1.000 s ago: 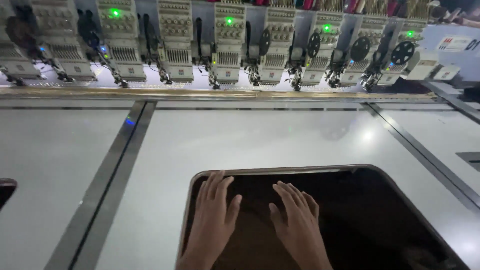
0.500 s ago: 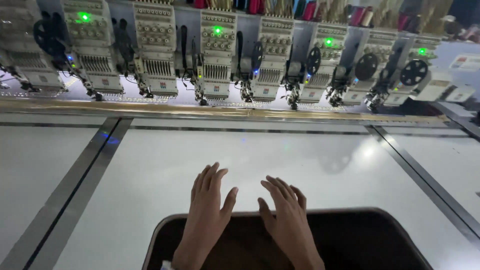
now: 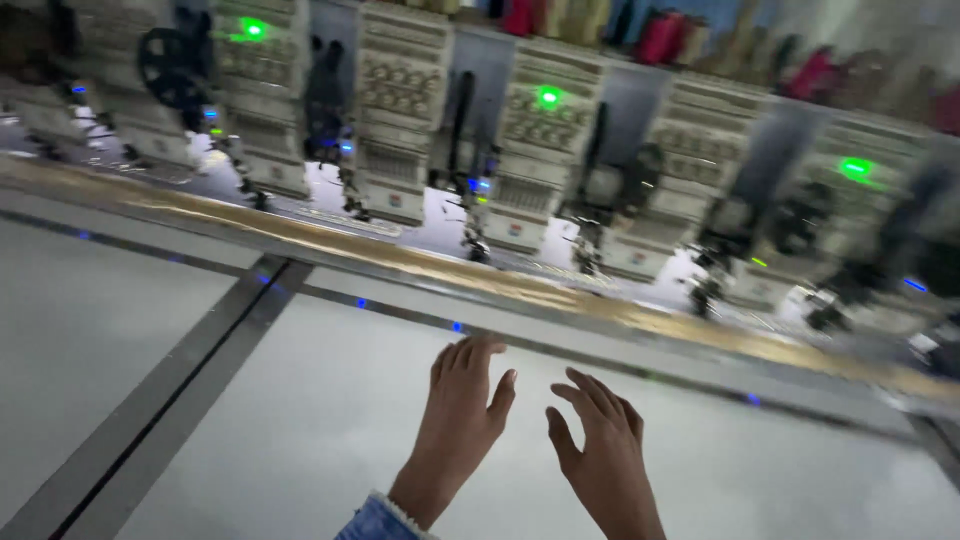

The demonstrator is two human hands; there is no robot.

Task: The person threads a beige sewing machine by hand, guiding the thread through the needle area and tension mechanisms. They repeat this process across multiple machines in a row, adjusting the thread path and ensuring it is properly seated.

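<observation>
At the far left of the white machine table (image 3: pixel 300 420), a dark metal rail (image 3: pixel 170 400) runs on a slant from the near edge up toward the far edge, where it meets a gold-coloured bar (image 3: pixel 420 265) that follows the table's far edge from left to right. Behind that bar stands a row of embroidery heads (image 3: pixel 400 130), cream and dark, several with a green lamp (image 3: pixel 548 97) lit on top; the right end of the row is blurred and hard to read. Near the middle of the table's near edge, the left hand (image 3: pixel 462 410) is stretched forward, palm down, fingers straight and close together, thumb a little apart, holding nothing; a blue denim cuff (image 3: pixel 375 520) shows at its wrist. Whether the palm touches the white surface or floats just over it cannot be told. Just beside it, to the right, the right hand (image 3: pixel 600 440) reaches the same way with its fingers spread and lightly curled, also empty, apart from the left hand and short of the gold-coloured bar.
</observation>
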